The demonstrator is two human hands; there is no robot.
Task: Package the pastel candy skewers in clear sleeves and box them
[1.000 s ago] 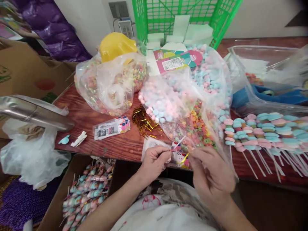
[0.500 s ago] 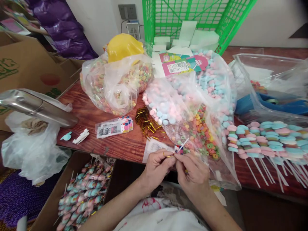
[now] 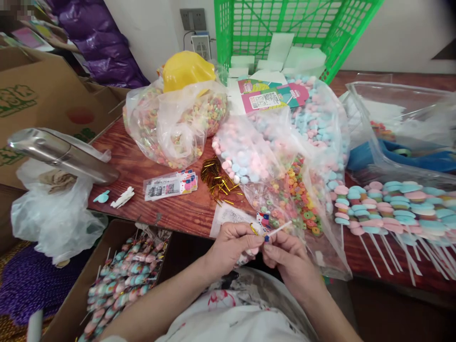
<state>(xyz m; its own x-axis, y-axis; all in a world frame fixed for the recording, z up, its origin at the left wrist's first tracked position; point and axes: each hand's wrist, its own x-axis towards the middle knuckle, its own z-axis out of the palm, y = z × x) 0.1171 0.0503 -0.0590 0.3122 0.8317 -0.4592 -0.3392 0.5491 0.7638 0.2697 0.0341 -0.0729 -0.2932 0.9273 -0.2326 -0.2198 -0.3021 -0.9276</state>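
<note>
Close together at the table's front edge, my left hand (image 3: 237, 244) and my right hand (image 3: 288, 254) are both closed around a small wrapped candy stick (image 3: 279, 229). Its white stick points up to the right between my fingers. A gold twist tie (image 3: 253, 229) shows at my left fingertips, and pink candy shows below them. Just beyond my left hand lie clear printed wrappers (image 3: 228, 216). Farther back is a pile of gold twist ties (image 3: 217, 180), with more printed wrappers (image 3: 169, 186) to its left.
Bags of pink and blue candy (image 3: 245, 156) and ring candy (image 3: 306, 199) lie ahead. Unwrapped candy skewers (image 3: 402, 209) line the right side. A steel flask (image 3: 67, 156) leans at left above a box of wrapped skewers (image 3: 124, 285). A green crate (image 3: 285, 19) stands behind.
The stick has tilted lower toward the right, and pink candy now shows under my left hand. My right hand has turned and shifted slightly. The whole view has moved a little.
</note>
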